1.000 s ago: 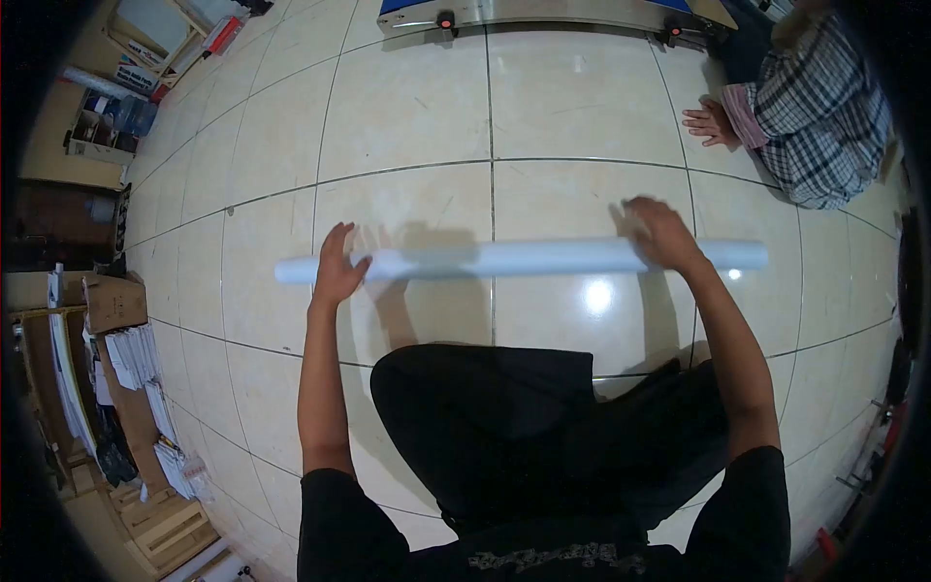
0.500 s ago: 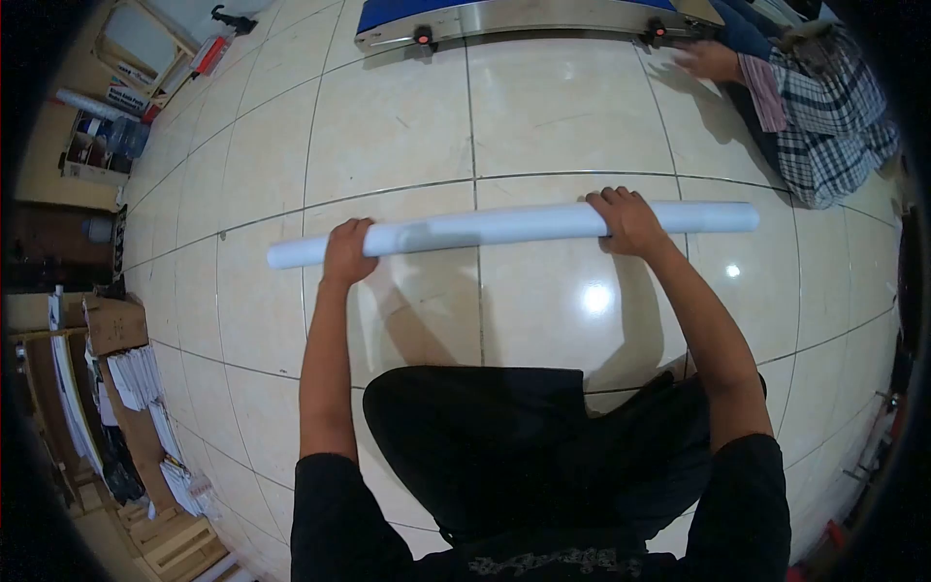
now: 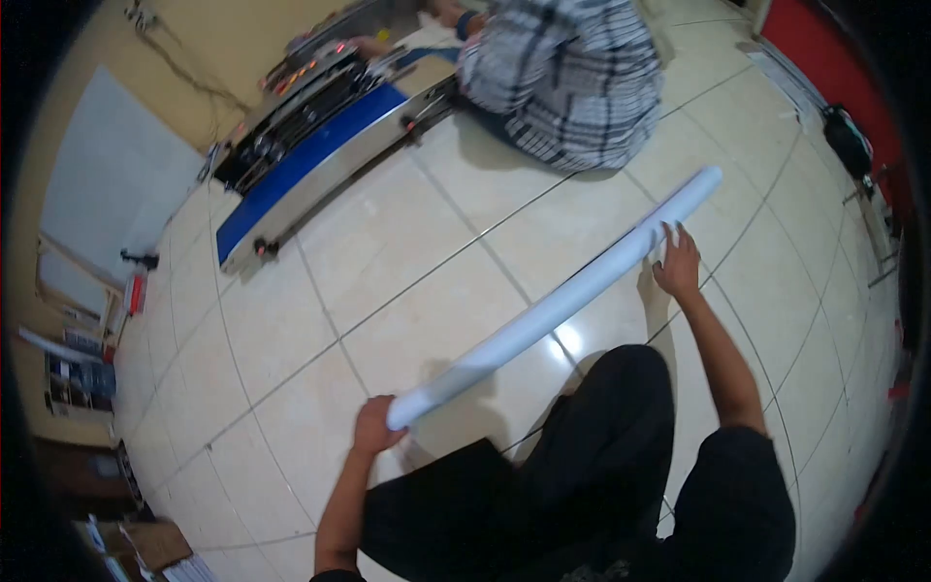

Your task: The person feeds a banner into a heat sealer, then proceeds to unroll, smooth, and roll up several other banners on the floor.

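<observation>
A long white roll of paper or sheet material (image 3: pixel 553 310) runs diagonally over the tiled floor in front of my knees. Around its near left end my left hand (image 3: pixel 376 425) is closed, thumb below and fingers on top. Toward the far right end, my right hand (image 3: pixel 679 262) has its fingers apart, with the fingertips right at the roll's near side. A thin dark line shows along the roll's far edge.
A low machine with a blue belt (image 3: pixel 301 179) stands at the upper left. Beside it sits a person in a plaid shirt (image 3: pixel 582 87), close beyond the roll. Cardboard boxes (image 3: pixel 155 545) are at the lower left, and a red panel (image 3: pixel 824 48) is at the upper right.
My view has turned to the right. The roll has gone from nearly level to a steep diagonal. My left hand is now at its end, and my right hand's fingers have loosened from around it.
</observation>
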The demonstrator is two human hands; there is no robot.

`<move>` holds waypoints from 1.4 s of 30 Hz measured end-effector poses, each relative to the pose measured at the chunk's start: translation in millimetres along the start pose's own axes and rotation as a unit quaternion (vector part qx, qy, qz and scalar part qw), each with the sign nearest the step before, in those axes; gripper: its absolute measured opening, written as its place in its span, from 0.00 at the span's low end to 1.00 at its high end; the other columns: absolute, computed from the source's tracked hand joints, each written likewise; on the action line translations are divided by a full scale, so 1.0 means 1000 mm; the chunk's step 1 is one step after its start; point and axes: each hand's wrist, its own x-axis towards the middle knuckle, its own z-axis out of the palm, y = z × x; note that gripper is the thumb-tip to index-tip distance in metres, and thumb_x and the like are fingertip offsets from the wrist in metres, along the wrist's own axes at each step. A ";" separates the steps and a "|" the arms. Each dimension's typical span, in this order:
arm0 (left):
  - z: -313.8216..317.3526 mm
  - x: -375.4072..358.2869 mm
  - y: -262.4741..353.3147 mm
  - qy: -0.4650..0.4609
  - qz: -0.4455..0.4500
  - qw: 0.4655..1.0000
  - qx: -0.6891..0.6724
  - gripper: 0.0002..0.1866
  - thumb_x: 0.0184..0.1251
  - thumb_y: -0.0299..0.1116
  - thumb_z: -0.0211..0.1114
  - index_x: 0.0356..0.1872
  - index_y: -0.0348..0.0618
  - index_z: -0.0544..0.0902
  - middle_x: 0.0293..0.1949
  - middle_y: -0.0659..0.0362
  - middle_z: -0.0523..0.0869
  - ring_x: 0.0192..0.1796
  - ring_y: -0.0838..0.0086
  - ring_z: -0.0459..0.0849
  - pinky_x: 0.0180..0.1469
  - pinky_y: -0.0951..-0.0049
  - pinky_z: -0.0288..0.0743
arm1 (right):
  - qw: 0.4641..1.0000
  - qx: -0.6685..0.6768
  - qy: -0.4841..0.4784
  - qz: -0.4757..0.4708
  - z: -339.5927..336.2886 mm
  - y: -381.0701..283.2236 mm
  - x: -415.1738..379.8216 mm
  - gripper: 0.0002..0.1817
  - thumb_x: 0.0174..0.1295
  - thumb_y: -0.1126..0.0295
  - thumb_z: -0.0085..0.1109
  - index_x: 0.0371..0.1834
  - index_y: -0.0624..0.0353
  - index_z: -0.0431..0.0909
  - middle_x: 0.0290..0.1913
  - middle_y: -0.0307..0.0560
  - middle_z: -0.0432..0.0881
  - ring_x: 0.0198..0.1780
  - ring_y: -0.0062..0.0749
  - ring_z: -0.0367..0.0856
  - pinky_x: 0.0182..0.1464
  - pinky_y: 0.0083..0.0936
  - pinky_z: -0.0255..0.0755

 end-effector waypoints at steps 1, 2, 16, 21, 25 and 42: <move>0.012 0.034 0.043 -0.024 -0.020 0.999 -0.009 0.35 0.39 0.39 0.79 0.54 0.41 0.80 0.49 0.47 0.84 0.53 0.50 0.81 0.58 0.54 0.75 | 0.994 0.084 0.035 0.067 0.003 0.023 -0.011 0.40 0.55 0.66 0.64 0.74 0.56 0.59 0.72 0.64 0.62 0.73 0.59 0.61 0.71 0.53 0.59; 0.022 0.070 0.090 -0.052 -0.039 0.998 -0.017 0.34 0.40 0.39 0.79 0.54 0.41 0.80 0.49 0.47 0.83 0.53 0.50 0.80 0.58 0.54 0.75 | 0.974 0.168 0.068 0.134 0.016 0.045 -0.027 0.41 0.56 0.66 0.64 0.74 0.59 0.58 0.71 0.67 0.63 0.73 0.60 0.61 0.71 0.51 0.59; 0.104 0.273 0.428 -0.258 0.209 0.929 -0.161 0.30 0.73 0.52 0.59 0.64 0.36 0.75 0.62 0.44 0.79 0.64 0.56 0.78 0.67 0.63 0.69 | 0.891 0.165 0.046 0.421 0.031 0.149 -0.050 0.39 0.63 0.52 0.61 0.78 0.40 0.58 0.76 0.64 0.56 0.72 0.63 0.61 0.67 0.55 0.63; 0.115 0.270 0.409 -0.215 -0.005 0.919 -0.332 0.25 0.76 0.48 0.57 0.61 0.37 0.78 0.53 0.50 0.86 0.58 0.67 0.82 0.62 0.68 0.72 | 0.872 0.254 0.031 0.417 0.047 0.172 -0.051 0.28 0.64 0.48 0.55 0.70 0.27 0.72 0.76 0.60 0.56 0.70 0.62 0.61 0.67 0.58 0.60; 0.108 0.262 0.425 -0.208 0.032 0.937 -0.277 0.25 0.74 0.46 0.59 0.60 0.36 0.78 0.52 0.50 0.86 0.56 0.66 0.82 0.59 0.66 0.75 | 0.913 0.126 0.026 0.388 0.041 0.146 -0.045 0.36 0.58 0.58 0.64 0.73 0.32 0.67 0.74 0.65 0.56 0.70 0.61 0.62 0.68 0.55 0.59; 0.138 0.181 0.294 -0.105 0.032 0.989 0.097 0.40 0.70 0.55 0.57 0.75 0.42 0.58 0.76 0.34 0.50 0.78 0.36 0.44 0.71 0.28 0.39 | 0.966 0.199 0.044 0.157 -0.006 0.133 -0.339 0.37 0.45 0.74 0.59 0.67 0.50 0.75 0.73 0.75 0.58 0.68 0.73 0.61 0.67 0.58 0.59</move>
